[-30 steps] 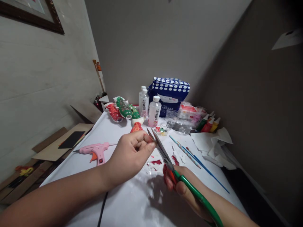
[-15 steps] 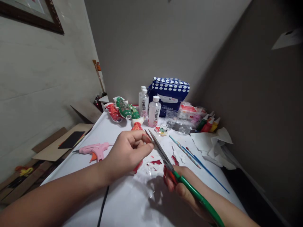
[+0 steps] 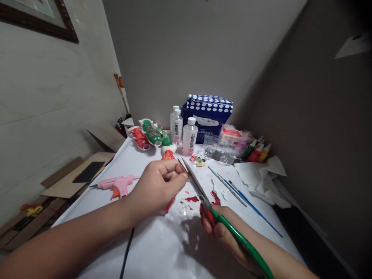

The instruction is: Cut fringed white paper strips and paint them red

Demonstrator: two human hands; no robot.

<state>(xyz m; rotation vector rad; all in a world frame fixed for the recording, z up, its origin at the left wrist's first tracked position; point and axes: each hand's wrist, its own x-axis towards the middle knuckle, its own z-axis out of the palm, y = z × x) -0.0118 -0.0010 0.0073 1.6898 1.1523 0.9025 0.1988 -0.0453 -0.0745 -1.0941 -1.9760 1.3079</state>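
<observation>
My right hand [image 3: 223,224] is wrapped round the handles of a pair of green-handled scissors [image 3: 200,190], whose blades point away and up to the left, slightly parted. Close by the blade tips, my left hand [image 3: 162,182] has thumb and fingers pinched together. Whatever sits in that pinch is too small to make out. Fingers of both hands carry red paint stains. Behind and under my left hand lies a red and white painted craft piece [image 3: 168,154], mostly hidden. Scraps with red paint [image 3: 192,199] lie on the white-covered table [image 3: 162,248] between the hands.
A pink glue gun [image 3: 120,184] lies left. Painted fish-like pieces [image 3: 151,133], bottles [image 3: 189,137], a blue package [image 3: 209,116] and a paint palette [image 3: 198,159] stand behind. Paintbrushes [image 3: 232,190], crumpled white tissue [image 3: 261,178] and paint bottles [image 3: 255,153] are on the right.
Both hands and the scissors stay almost in place. The blades look slightly closer together at my left fingertips.
</observation>
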